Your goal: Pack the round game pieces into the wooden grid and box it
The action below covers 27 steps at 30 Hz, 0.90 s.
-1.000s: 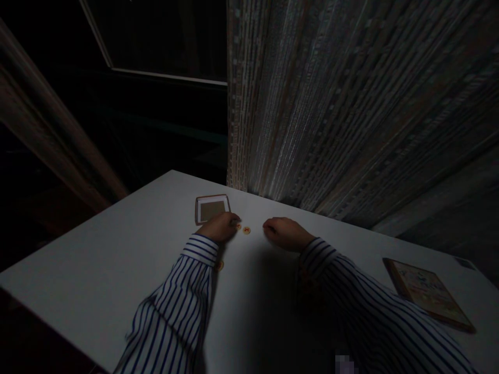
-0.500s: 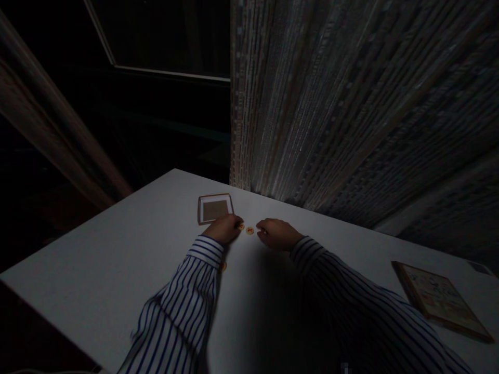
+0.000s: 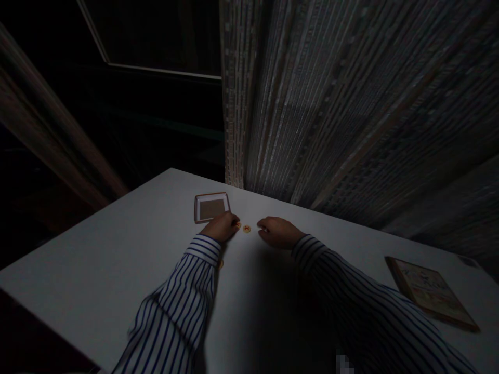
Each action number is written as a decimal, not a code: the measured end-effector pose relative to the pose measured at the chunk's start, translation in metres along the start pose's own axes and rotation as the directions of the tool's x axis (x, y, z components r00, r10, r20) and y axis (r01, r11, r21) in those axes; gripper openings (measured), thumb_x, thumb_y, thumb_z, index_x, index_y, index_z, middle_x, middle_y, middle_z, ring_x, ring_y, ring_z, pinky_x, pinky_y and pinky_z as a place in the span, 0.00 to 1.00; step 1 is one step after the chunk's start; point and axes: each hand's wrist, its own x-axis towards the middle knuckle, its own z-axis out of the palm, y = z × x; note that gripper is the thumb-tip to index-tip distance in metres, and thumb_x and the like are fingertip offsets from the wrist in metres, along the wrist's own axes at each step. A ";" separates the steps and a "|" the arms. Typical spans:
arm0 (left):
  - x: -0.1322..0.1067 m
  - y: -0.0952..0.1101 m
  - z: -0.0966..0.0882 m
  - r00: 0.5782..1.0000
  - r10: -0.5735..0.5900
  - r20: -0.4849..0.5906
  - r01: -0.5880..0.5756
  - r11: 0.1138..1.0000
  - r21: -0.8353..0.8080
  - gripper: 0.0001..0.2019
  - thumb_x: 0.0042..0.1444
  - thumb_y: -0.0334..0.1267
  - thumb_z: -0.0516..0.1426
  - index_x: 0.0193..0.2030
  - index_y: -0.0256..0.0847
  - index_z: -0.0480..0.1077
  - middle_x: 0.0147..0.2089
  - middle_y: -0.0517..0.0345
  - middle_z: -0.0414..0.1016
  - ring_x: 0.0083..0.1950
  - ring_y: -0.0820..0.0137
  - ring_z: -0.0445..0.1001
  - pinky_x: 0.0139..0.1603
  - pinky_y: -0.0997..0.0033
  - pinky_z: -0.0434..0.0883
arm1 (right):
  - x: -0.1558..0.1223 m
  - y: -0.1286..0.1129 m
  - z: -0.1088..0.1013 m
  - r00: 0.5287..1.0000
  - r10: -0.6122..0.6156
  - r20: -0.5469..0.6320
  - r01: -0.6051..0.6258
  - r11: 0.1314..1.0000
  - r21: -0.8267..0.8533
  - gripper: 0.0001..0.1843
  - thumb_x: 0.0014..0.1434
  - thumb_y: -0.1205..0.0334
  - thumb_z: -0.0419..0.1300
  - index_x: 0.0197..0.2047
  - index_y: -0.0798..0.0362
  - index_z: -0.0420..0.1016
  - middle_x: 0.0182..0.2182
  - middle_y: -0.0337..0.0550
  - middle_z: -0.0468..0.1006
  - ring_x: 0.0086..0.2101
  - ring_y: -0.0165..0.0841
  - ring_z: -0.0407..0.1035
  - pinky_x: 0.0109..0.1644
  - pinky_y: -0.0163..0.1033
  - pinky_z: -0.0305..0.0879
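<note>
My left hand (image 3: 221, 227) is closed, its fingertips pinching the edge of a small round yellowish disc (image 3: 238, 225) with a dark reddish mark. Just right of that lies a similar disc (image 3: 247, 228), flat on the white table (image 3: 156, 234) between my two hands. My right hand (image 3: 281, 232) is curled, thumb and fingers drawn together a short way right of the middle disc. Whatever it may hold is too dark to make out. Beside my left cuff, partly covered by the sleeve, sits another disc (image 3: 220, 264).
Behind my left hand stands a shallow tray-like box (image 3: 198, 210) with a brown inner panel. A flat box with a printed picture (image 3: 431, 291) lies to the right, beyond my right sleeve. A striped curtain (image 3: 304, 104) hangs along the table's far edge. The room is dim.
The whole view has shifted slightly, so the table and boxes appear a little further left. Both hands keep almost the same pose around the discs.
</note>
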 end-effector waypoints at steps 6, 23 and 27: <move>0.000 0.003 0.000 0.999 -0.001 -0.040 0.000 0.999 -0.035 0.11 0.50 0.39 0.53 0.38 0.40 0.72 0.35 0.50 0.76 0.37 0.63 0.73 0.36 0.70 0.65 | -0.007 0.007 -0.003 1.000 0.009 -0.029 -0.008 1.000 0.027 0.19 0.57 0.59 0.47 0.48 0.54 0.69 0.43 0.49 0.74 0.41 0.37 0.67 0.41 0.37 0.58; -0.007 0.038 -0.028 0.987 0.104 -0.123 -0.135 0.950 -0.281 0.10 0.51 0.41 0.53 0.36 0.37 0.68 0.31 0.57 0.72 0.32 0.70 0.70 0.33 0.72 0.65 | -0.030 0.008 -0.017 0.990 0.031 -0.135 -0.016 0.993 0.115 0.19 0.57 0.60 0.49 0.49 0.55 0.70 0.41 0.48 0.75 0.39 0.35 0.68 0.43 0.37 0.60; -0.009 0.043 -0.032 0.979 0.151 -0.134 -0.187 0.930 -0.317 0.11 0.51 0.41 0.53 0.37 0.37 0.68 0.30 0.58 0.71 0.31 0.70 0.70 0.33 0.72 0.66 | -0.041 0.008 -0.020 0.983 0.028 -0.184 -0.001 0.989 0.146 0.18 0.57 0.61 0.50 0.49 0.56 0.70 0.40 0.48 0.75 0.38 0.34 0.68 0.43 0.37 0.60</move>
